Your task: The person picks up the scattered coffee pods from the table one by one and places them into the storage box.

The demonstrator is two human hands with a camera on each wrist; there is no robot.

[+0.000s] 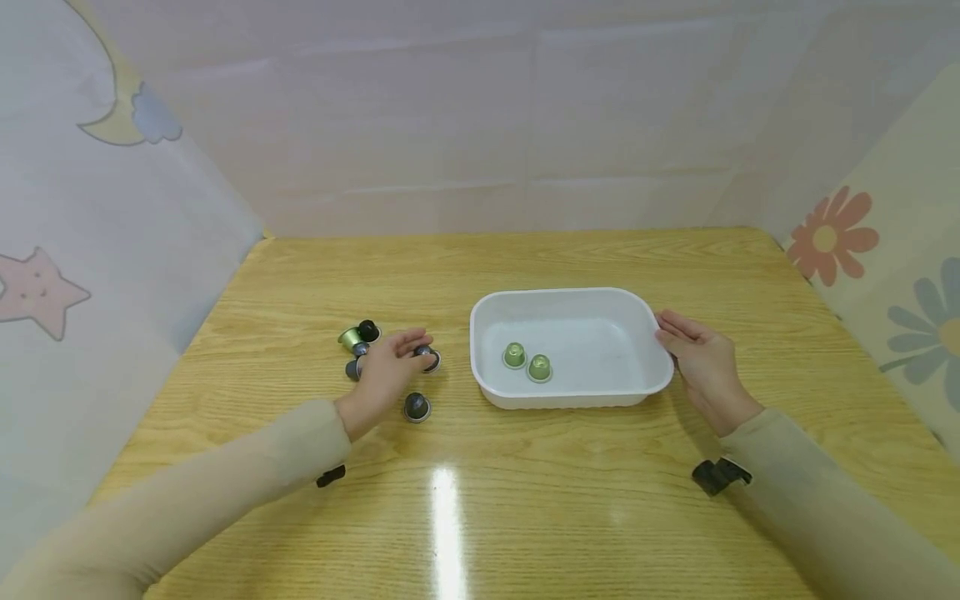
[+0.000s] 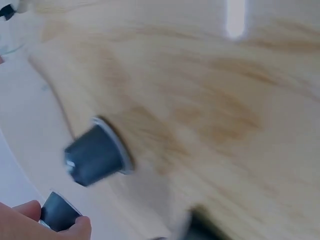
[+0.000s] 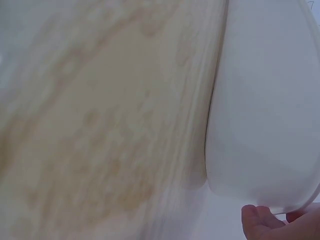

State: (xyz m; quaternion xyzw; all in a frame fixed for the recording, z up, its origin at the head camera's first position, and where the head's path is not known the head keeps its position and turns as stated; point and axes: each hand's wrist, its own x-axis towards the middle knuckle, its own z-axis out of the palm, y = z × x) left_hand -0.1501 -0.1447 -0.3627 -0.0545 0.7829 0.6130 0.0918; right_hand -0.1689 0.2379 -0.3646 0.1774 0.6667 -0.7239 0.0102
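My left hand (image 1: 386, 373) pinches a dark coffee capsule (image 1: 427, 358) between thumb and fingers; the left wrist view shows this capsule (image 2: 58, 212) between the fingertips. Nearer to me a second dark capsule (image 1: 417, 407) stands on the table. My right hand (image 1: 701, 358) grips the right rim of a white plastic tub (image 1: 570, 400), its thumb and fingers on either side of the edge in the right wrist view. Inside the tub, toward the left, sit two green capsules, one (image 1: 513, 355) slightly behind the other (image 1: 539, 367).
Left of my left hand lies a small cluster: a green capsule (image 1: 349, 338), a black one (image 1: 368, 330) and dark ones (image 1: 353, 369), partly covered by the hand. The wooden table (image 1: 570, 500) ends at a pale cloth-like backdrop (image 1: 480, 125), with printed panels at both sides.
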